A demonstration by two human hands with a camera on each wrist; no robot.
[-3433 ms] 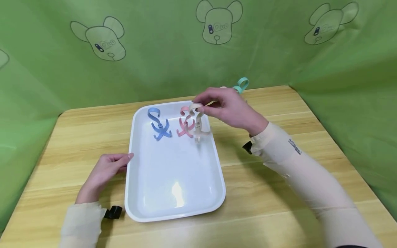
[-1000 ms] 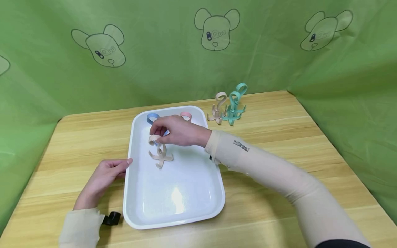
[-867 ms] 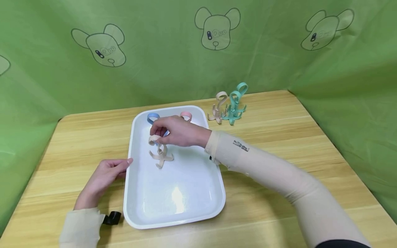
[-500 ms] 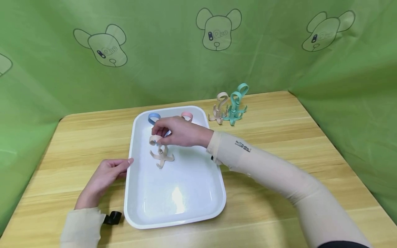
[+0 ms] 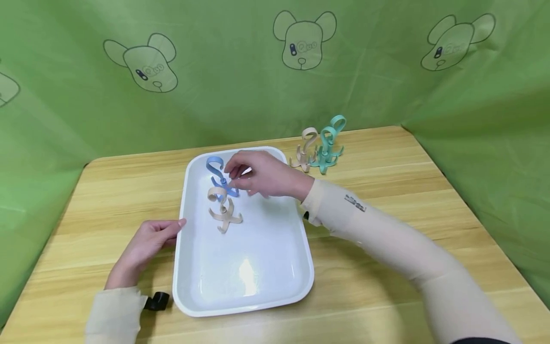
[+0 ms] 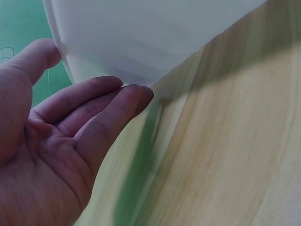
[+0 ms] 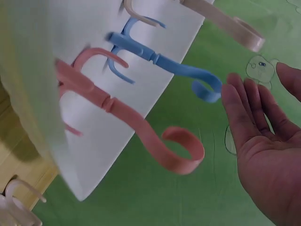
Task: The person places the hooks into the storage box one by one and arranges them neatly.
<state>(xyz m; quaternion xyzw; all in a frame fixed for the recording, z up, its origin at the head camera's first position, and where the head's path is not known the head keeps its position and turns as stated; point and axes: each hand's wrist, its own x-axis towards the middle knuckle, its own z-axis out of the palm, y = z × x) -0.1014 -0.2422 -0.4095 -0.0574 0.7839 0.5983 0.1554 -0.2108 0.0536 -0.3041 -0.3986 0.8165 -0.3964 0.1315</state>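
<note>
My left hand (image 5: 148,239) holds the left rim of the white tray (image 5: 206,296). In the left wrist view its thumb is on the rim and its fingers lie against the outer wall. Over the tray, my right hand (image 5: 270,173) has its fingers extended around nothing. Just left of it stands a beige rotating hanger hook (image 5: 225,220), upright on splayed prongs. Behind that is a blue hanger hook (image 5: 214,163) of the same shape. A pink hanger hook (image 7: 129,115) shows in the right wrist view; my right hand hides it in the head view.
On the table (image 5: 378,229), behind the tray's right corner, stand another beige hook (image 5: 304,156) and two teal hooks (image 5: 324,156), close together. A green curtain (image 5: 223,95) with mouse-head drawings surrounds the table's back and sides.
My right hand carried the beige hook from the tray's right side to the left, set it down before the blue one and let go. It has since drawn back rightward. My left hand stays put.
</note>
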